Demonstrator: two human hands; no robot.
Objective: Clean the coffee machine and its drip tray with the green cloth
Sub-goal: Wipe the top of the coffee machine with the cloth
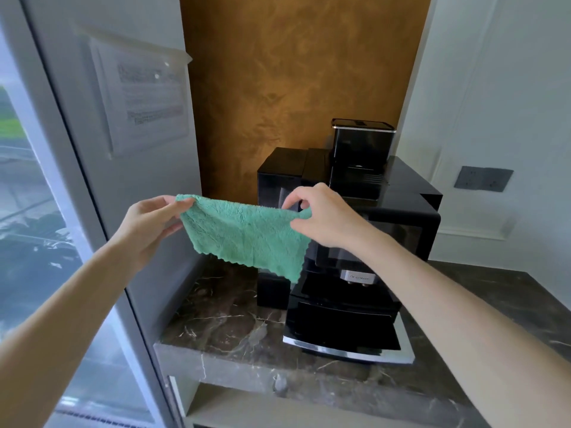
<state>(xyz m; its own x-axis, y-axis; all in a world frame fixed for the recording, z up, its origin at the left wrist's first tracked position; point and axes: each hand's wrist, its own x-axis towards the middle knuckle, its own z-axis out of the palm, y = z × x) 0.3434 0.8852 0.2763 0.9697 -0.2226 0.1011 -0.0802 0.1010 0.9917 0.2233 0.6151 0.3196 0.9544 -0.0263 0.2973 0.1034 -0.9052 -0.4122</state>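
Observation:
A green fluffy cloth [247, 237] hangs spread out in the air in front of the black coffee machine [398, 223]. My left hand [151, 223] pinches its upper left corner. My right hand [324, 216] pinches its upper right corner. The cloth hides part of the machine's left front. Below the spout, the black drip tray [346, 338] with a chrome front edge juts out toward me on the dark marble counter [222, 322].
A black bean container [361, 143] stands on top of the machine. A glass door with a taped paper notice [142, 97] is close on the left. A brown wall panel is behind, and a grey wall socket [483, 178] is on the right.

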